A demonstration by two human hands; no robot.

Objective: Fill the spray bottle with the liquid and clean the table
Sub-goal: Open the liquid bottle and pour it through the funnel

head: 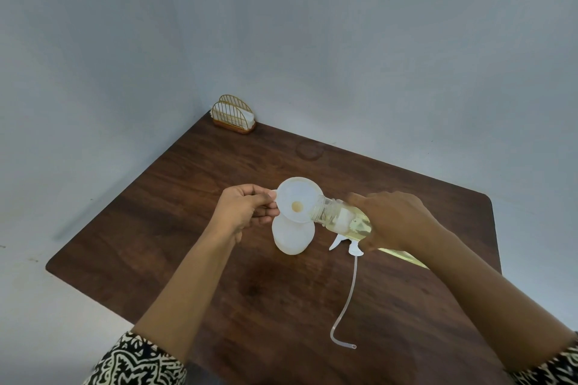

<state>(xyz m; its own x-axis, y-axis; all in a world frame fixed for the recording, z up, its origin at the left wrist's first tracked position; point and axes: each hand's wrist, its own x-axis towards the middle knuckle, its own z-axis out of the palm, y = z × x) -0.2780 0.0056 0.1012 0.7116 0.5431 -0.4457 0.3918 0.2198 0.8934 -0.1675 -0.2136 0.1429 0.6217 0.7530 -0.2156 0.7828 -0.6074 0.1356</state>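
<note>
Dark wooden surface [187, 197] against a grey wall. Filling is underway: left hand [247, 209] fingers pinch the funnel [297, 197] atop the near spray bottle [292, 237]; right hand [397, 222] fingers wrap a tilted liquid bottle [341, 217]. Next likely needs steeper tilting.

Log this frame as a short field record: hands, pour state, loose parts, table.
left hand: holds funnel by its tab
funnel: seated in spray bottle
right hand: tilts clear bottle, mouth over funnel rim
liquid: pale yellow, pooled at funnel throat
sprayer head: off, lying on table, tube trailing
napkin holder: far corner
</note>
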